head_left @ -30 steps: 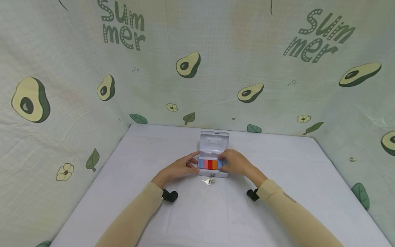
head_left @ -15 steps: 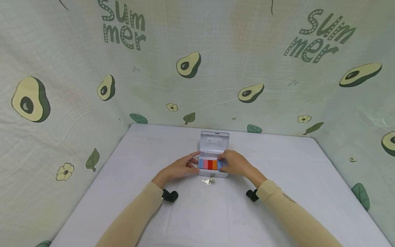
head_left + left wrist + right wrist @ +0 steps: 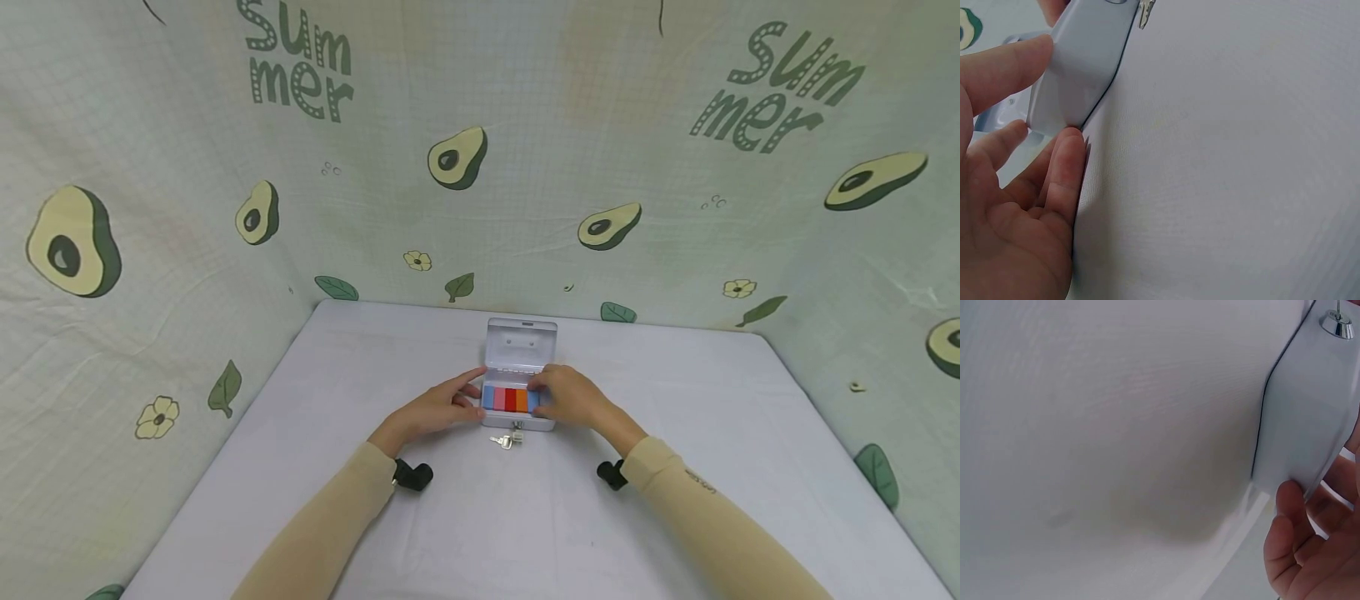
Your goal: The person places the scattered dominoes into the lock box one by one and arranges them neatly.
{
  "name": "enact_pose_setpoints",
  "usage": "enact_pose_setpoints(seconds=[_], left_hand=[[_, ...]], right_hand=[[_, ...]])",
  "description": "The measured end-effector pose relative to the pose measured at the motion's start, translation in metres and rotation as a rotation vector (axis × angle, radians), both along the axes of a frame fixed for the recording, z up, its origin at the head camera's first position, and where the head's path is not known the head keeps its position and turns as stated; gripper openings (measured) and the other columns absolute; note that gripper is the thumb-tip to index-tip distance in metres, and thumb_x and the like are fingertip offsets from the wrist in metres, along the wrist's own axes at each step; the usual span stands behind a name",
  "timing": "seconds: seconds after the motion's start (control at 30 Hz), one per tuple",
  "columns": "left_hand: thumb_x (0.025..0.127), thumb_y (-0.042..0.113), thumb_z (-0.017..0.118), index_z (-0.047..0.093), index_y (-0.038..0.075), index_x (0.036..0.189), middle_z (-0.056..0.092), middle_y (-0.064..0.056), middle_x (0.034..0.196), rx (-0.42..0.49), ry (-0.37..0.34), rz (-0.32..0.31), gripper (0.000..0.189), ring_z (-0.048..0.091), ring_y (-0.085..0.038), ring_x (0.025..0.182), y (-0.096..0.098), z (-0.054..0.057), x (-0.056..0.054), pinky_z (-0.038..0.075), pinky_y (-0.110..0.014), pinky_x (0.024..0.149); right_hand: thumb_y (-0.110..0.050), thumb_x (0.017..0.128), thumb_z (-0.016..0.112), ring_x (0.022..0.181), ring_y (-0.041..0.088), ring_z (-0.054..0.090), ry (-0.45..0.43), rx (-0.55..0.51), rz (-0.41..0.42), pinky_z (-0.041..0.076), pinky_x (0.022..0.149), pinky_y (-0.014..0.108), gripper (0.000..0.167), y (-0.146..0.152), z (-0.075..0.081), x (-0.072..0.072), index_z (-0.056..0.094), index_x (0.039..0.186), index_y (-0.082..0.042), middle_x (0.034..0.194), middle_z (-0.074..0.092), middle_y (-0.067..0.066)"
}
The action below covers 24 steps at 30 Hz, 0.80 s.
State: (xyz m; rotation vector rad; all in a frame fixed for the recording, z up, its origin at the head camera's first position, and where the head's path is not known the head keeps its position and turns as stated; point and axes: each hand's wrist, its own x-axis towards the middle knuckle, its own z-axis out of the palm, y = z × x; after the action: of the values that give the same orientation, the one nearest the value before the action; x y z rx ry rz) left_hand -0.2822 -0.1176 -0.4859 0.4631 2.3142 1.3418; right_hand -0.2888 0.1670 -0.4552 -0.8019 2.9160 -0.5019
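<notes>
A small pale metal cash box [image 3: 498,422] stands on the white table with its lid [image 3: 521,343] raised. Inside lie several coloured blocks in a row, blue, pink, red [image 3: 511,401] and orange, with another blue block [image 3: 533,402] at the right end. My left hand [image 3: 429,409] grips the box's left end, thumb at the front corner and forefinger toward the hinge. In the left wrist view its lower fingertips [image 3: 1071,147] touch the bottom corner. My right hand [image 3: 576,396] reaches over the right wall and pinches the right blue block. Its other fingers rest by the box's outer corner.
Small keys [image 3: 505,442] hang at the box's front lock [image 3: 1338,326], over the table [image 3: 480,525]. A cloth printed with avocados [image 3: 457,158] closes off the back and both sides. A dark camera mount sits on each wrist, below the beige sleeves.
My right hand has shifted very slightly to the left with the blue block. The left hand and the box have stayed where they were.
</notes>
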Motion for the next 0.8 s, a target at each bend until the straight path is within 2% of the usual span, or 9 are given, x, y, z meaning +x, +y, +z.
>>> enact_pose_setpoints(seconds=[0.8], left_hand=[[0.099, 0.037, 0.076, 0.035, 0.034, 0.167, 0.058, -0.002, 0.143, -0.012, 0.000, -0.001, 0.080, 0.058, -0.020, 0.122, 0.0012, -0.0008, -0.0005, 0.048, -0.048, 0.111]], right_hand=[[-0.017, 0.087, 0.089, 0.103, 0.024, 0.065, -0.006, 0.027, -0.031, 0.058, 0.097, 0.043, 0.037, -0.0022, -0.0009, 0.0008, 0.079, 0.121, -0.005, 0.114, 0.073, 0.010]])
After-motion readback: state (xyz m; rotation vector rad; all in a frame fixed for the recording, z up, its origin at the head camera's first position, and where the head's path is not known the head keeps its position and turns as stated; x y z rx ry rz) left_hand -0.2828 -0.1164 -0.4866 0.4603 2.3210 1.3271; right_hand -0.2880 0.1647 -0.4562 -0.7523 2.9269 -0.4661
